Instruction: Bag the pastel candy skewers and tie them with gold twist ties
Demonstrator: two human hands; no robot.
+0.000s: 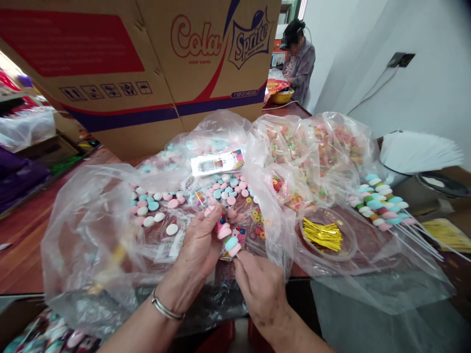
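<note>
A candy skewer (231, 243) with pink and blue pieces is between my two hands, over the table's front edge. My left hand (202, 240) closes around its upper part, where a colourful printed wrapper shows beside the candies. At the lower end, the fingers of my right hand (259, 284) are pressed together just under the last pink piece; the stick inside them is hidden. Loose pink, white and blue candies (152, 206) lie on plastic beyond my left hand. Small ring-shaped gummies (258, 230) are just past the skewer. A stack of printed wrappers (218, 163) rests farther back.
A large cardboard box (147, 98) stands behind the clear bags of gummies (312, 147). On the right are a round tub of gold twist ties (322, 234), finished skewers (382, 203) and white sticks (419, 152). A person (300, 63) works farther back. More candies (55, 331) fill a lower-left box.
</note>
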